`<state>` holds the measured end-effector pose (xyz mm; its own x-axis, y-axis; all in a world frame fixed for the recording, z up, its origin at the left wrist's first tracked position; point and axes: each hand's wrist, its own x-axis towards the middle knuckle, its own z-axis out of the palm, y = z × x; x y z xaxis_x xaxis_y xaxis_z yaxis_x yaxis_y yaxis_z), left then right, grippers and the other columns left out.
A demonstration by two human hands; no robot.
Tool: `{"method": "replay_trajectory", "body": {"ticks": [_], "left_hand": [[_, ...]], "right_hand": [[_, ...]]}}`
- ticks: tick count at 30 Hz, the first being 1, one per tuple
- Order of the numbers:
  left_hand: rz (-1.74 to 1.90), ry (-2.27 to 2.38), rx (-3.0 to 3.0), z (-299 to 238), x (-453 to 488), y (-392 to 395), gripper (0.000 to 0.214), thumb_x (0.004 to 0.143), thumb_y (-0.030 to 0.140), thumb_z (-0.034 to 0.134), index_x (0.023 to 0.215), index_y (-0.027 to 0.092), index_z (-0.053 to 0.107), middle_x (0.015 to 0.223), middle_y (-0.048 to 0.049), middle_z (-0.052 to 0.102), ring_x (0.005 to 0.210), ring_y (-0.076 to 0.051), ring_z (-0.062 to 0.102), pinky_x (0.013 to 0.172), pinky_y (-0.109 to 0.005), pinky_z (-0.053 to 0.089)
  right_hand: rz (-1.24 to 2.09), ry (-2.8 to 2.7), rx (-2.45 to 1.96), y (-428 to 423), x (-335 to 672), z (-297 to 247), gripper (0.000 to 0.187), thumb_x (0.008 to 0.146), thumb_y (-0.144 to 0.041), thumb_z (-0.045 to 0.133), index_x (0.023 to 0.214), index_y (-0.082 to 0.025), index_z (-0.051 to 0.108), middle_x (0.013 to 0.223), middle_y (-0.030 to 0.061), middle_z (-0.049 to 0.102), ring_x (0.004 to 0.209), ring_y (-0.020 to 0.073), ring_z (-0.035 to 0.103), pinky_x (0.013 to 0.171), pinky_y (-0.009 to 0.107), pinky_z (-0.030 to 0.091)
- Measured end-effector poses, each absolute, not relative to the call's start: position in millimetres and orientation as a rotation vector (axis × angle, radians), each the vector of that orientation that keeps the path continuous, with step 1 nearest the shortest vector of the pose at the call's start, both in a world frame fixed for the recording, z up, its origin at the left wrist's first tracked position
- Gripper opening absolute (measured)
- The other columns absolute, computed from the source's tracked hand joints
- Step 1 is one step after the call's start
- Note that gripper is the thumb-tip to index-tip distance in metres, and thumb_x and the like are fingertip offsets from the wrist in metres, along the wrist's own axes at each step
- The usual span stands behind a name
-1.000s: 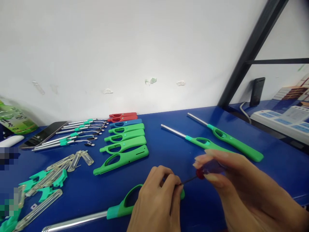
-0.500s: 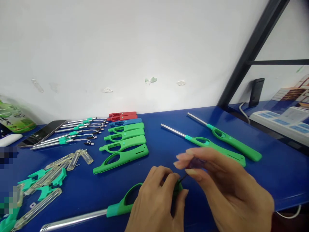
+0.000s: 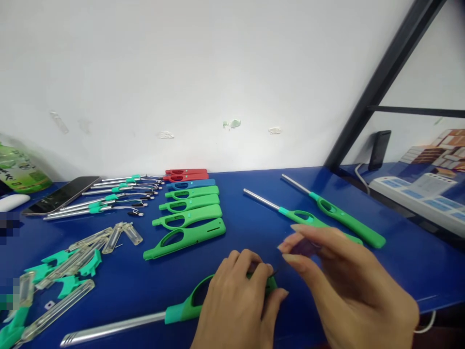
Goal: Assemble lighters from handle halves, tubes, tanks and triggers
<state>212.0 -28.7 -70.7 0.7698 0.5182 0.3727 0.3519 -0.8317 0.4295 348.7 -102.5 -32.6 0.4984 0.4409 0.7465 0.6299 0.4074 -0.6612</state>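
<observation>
My left hand [image 3: 236, 300] is closed around the green handle of a gas lighter [image 3: 187, 309] lying near the front of the table. Its metal barrel points left, and most of the handle is under my palm. To the right, my right hand [image 3: 345, 286] pinches a thin dark-shafted tool with a purplish handle [image 3: 307, 248], largely covered by the fingers. The shaft points toward the end of the lighter's handle, by my left fingertips; whether it touches is too blurred to tell.
Two green lighters [image 3: 343, 220] lie behind my right hand. Red, blue and green handle shells [image 3: 189, 237] form a row at centre back. Metal barrels with wires [image 3: 105, 196], clear fuel tanks [image 3: 60, 310], teal triggers [image 3: 69, 286] and a phone [image 3: 61, 196] lie left. A power strip [image 3: 410, 198] sits right.
My right hand has shifted slightly right and down, drawing the tool a little away from my left fingers. My left hand stays on the lighter. The camera view has tilted slightly.
</observation>
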Motion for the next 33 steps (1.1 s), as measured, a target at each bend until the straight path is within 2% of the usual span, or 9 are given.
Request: {"method": "replay_trajectory", "body": {"ticks": [2,6,10,13,17,20,23,28,33], "left_hand": [[0.685,0.685,2.705,-71.5,212.1,-29.2,0.017,0.1,0.022,0.073,0.116,0.026,0.07,0.114,-0.004,0.073,0.098,-0.028,0.073,0.084,-0.048,0.064],[0.724,0.77,2.769,-71.4,210.3,-34.9,0.029,0.093,0.022,0.082,0.121,0.026,0.073,0.11,-0.0053,0.072,0.096,-0.031,0.072,0.082,-0.048,0.062],[0.762,0.835,2.774,-72.9,203.7,-38.2,0.044,0.093,0.019,0.076,0.136,0.032,0.071,0.105,-0.0063,0.07,0.091,-0.03,0.069,0.077,-0.043,0.058],[0.776,0.787,2.753,-76.7,197.7,-34.7,0.05,0.092,0.014,0.07,0.139,0.03,0.07,0.105,-0.0059,0.07,0.092,-0.029,0.069,0.08,-0.042,0.059],[0.775,0.692,2.687,-81.1,192.3,-26.8,0.041,0.092,0.016,0.073,0.133,0.023,0.069,0.109,-0.0057,0.073,0.097,-0.028,0.073,0.087,-0.045,0.062],[0.768,0.663,2.647,-80.6,191.5,-24.2,0.027,0.094,0.015,0.073,0.12,0.023,0.072,0.108,-0.0043,0.075,0.097,-0.028,0.073,0.085,-0.045,0.062],[0.769,0.638,2.634,-78.0,191.5,-24.0,0.023,0.097,0.013,0.068,0.116,0.023,0.073,0.108,-0.004,0.074,0.096,-0.028,0.072,0.082,-0.046,0.061],[0.8,0.615,2.652,-76.4,186.6,-23.7,0.028,0.099,0.016,0.064,0.124,0.025,0.073,0.11,-0.0041,0.074,0.095,-0.027,0.07,0.082,-0.045,0.055],[0.858,0.695,2.726,-80.2,180.3,-26.2,0.043,0.099,0.012,0.061,0.137,0.03,0.071,0.111,-0.0057,0.072,0.098,-0.029,0.069,0.086,-0.049,0.051]], "right_hand": [[-0.228,-1.174,-1.253,-107.7,350.2,-31.5,0.03,0.093,-0.015,0.083,0.117,-0.033,0.082,0.091,-0.0007,0.077,0.078,0.0175,0.074,0.067,0.029,0.065],[-0.28,-1.229,-1.364,-119.3,347.3,-28.8,0.02,0.099,-0.022,0.075,0.113,-0.032,0.085,0.108,0.0023,0.084,0.09,0.023,0.08,0.071,0.033,0.068],[-0.31,-1.165,-1.327,-116.9,343.9,-25.3,0.018,0.095,-0.017,0.078,0.106,-0.031,0.083,0.094,-0.0002,0.082,0.077,0.0189,0.076,0.064,0.029,0.065],[-0.371,-1.288,-1.323,-113.7,347.7,-20.3,0.019,0.094,-0.019,0.081,0.109,-0.029,0.083,0.089,0.0009,0.077,0.076,0.0175,0.073,0.064,0.028,0.061],[-0.293,-1.348,-1.418,-117.9,348.8,-17.5,0.031,0.105,-0.019,0.065,0.128,-0.033,0.08,0.11,0.0019,0.082,0.095,0.0185,0.079,0.074,0.026,0.065],[-0.282,-1.299,-1.344,-118.1,344.4,-20.1,0.035,0.102,-0.012,0.069,0.127,-0.034,0.079,0.1,-0.0008,0.08,0.085,0.015,0.076,0.071,0.025,0.063],[-0.382,-1.276,-1.304,-114.8,341.9,-21.7,0.03,0.096,-0.013,0.078,0.119,-0.031,0.083,0.09,-0.0004,0.072,0.081,0.0149,0.07,0.07,0.026,0.06],[-0.212,-1.337,-1.368,-111.9,341.7,-18.7,0.035,0.107,-0.014,0.06,0.13,-0.033,0.079,0.109,0.004,0.08,0.093,0.0194,0.077,0.073,0.03,0.065],[-0.316,-1.297,-1.305,-105.1,338.5,-18.4,0.03,0.094,-0.013,0.081,0.118,-0.031,0.084,0.083,-0.0002,0.072,0.076,0.0166,0.07,0.067,0.029,0.061]]}}
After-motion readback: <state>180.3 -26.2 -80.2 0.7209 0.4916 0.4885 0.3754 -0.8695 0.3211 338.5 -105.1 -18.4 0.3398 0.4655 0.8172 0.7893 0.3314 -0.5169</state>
